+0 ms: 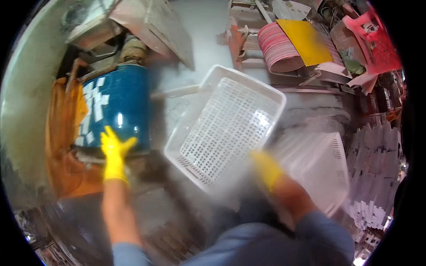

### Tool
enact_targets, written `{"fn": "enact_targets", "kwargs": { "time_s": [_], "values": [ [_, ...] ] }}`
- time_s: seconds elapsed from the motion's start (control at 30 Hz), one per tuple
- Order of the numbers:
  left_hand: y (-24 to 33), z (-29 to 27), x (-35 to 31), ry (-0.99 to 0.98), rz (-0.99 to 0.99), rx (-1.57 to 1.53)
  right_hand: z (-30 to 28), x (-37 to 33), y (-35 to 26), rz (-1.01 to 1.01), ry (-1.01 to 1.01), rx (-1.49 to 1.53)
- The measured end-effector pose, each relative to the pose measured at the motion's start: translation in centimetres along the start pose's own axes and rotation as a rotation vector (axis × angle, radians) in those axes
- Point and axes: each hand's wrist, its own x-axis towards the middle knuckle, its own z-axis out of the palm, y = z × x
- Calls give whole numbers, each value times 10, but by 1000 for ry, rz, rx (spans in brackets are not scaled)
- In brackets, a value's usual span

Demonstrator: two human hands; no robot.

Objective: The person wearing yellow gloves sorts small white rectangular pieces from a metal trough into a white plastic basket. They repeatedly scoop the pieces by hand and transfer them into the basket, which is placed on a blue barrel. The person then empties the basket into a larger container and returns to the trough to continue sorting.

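Observation:
My left hand (pixel 114 148), in a yellow rubber glove, has its fingers spread at the lower front of a shiny blue drum (pixel 126 104). Whether it touches the drum I cannot tell. Several small white rectangular pieces (pixel 94 99) lie on the drum's left side. My right hand (pixel 267 170), also in a yellow glove, is smeared by motion close to the lower right edge of a white plastic basket (pixel 222 133). That basket has a perforated bottom with nothing visible in it. Whether the right hand grips its rim cannot be made out.
Right of me, a second white basket (pixel 326 173) is tilted and blurred. Beyond it are stacked pale strips (pixel 372 164). A pink-and-white ribbed roll (pixel 276 48) sits at the back under a yellow sheet (pixel 306 42), near a red crate (pixel 377 42). Orange sheeting (pixel 60 142) surrounds the drum's left.

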Motion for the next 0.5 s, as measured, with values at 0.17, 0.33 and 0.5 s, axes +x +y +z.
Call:
{"fn": "enact_targets", "kwargs": {
  "time_s": [0.17,0.33,0.5],
  "values": [
    [66,11,50,-168,-320,23,-29,198,81,-61,-267,226],
    [63,13,30,-139,-265,126,20,293,8,-97,-301,-568],
    [73,16,14,-89,-249,138,44,384,6,-224,-323,-978]
  ]
}}
